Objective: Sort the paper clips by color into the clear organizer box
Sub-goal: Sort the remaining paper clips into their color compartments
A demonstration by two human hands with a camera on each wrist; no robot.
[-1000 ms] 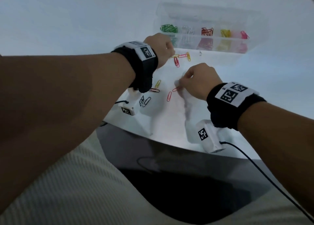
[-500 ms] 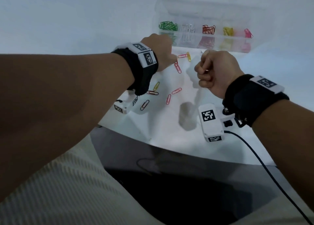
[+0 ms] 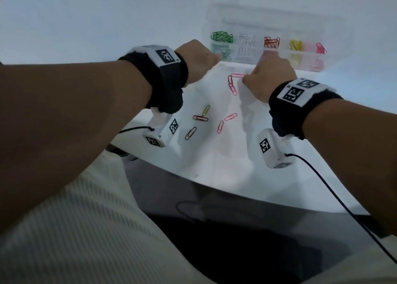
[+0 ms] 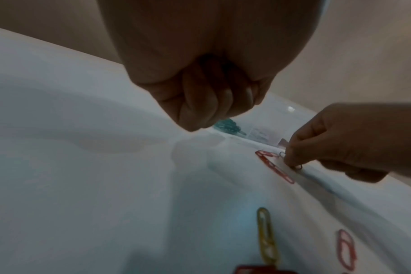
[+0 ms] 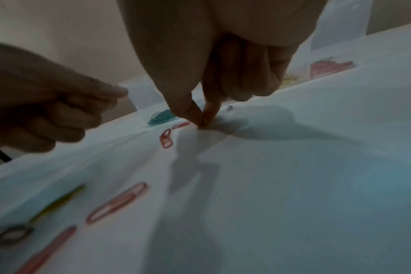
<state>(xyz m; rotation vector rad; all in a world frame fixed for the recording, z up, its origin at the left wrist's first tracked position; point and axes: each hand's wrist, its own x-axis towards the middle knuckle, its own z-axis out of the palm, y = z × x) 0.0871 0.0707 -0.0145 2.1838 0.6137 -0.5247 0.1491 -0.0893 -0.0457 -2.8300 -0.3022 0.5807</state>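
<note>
My right hand [image 3: 269, 78] pinches a silver clip [image 4: 291, 161] off the table [image 3: 214, 155] to box [image 3: 335, 58] it; left hand [image 3: 198, 58], fisted empty, waits.

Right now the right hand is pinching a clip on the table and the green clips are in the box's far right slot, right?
Not quite. The green clips sit in the box's far left slot, as the head view shows. The right hand is pinching a clip on the table.

Both fists near organizer box [image 3: 268, 56]; right hand [image 3: 268, 79] beside pink clips [image 3: 233, 84]; loose clips nearer.
</note>
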